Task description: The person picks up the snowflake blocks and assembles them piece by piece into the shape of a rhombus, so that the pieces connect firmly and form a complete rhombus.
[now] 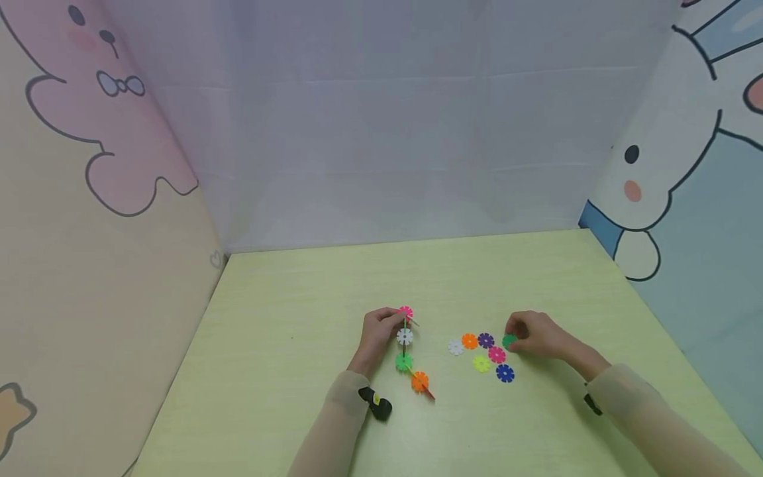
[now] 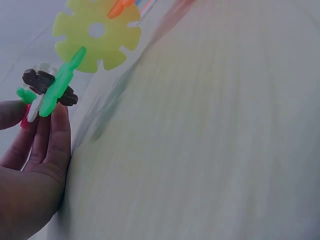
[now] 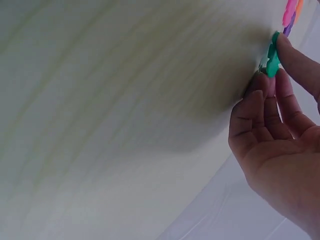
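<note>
My left hand (image 1: 375, 336) pinches the far end of a chain of slotted plastic discs, at a pink disc (image 1: 406, 312). Below it along the chain come a white disc (image 1: 405, 336), a green disc (image 1: 403, 362) and an orange disc (image 1: 420, 382), with other discs seen edge-on between them. In the left wrist view a yellow disc (image 2: 75, 37) of this chain faces the camera. Over to the right, my right hand (image 1: 539, 336) holds a separate green disc (image 3: 273, 56) between thumb and fingers, close over the table.
Between the hands lies a group of loose discs: white (image 1: 456, 347), orange (image 1: 469, 341), purple (image 1: 485, 340), pink (image 1: 497, 354), yellow (image 1: 481, 364) and blue (image 1: 505, 373). The pale table (image 1: 286, 331) meets a curtain (image 1: 405, 165) behind and cartoon-printed panels at both sides.
</note>
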Available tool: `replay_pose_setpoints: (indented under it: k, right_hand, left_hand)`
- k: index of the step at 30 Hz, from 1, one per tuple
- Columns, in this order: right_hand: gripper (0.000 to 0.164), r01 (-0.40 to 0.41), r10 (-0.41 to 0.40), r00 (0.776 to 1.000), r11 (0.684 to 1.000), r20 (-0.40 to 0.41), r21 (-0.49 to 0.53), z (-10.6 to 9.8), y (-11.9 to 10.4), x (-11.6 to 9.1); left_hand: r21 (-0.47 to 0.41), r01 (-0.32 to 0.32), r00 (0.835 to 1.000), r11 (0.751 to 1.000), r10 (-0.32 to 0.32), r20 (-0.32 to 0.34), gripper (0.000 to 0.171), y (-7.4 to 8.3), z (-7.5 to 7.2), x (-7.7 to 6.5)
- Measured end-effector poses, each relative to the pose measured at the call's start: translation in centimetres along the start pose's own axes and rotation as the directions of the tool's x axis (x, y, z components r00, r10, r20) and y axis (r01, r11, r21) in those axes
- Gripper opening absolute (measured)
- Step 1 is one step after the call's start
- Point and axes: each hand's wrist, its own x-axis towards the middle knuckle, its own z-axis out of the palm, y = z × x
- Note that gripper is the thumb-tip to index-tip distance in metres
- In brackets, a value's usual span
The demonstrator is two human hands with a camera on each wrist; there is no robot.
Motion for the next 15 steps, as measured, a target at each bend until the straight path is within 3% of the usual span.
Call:
replay_pose_setpoints:
  k: [9,15]
  right_hand:
    - [0.015,0.065,-0.062,0.997,0.994,-0.037,0.091,-0.5,0.2,0.5]
    - [0.022,0.101,-0.08,0.993,0.949,-0.082,0.298,0.4,-1.4,1.5]
  left_hand:
    - [0.019,0.004,1.0,1.0,-0.004,-0.002,0.012,0.1,0.1,0.0]
    - [0.032,0.011,1.0,0.999,-0.011,-0.008,0.012,0.1,0.1,0.0]
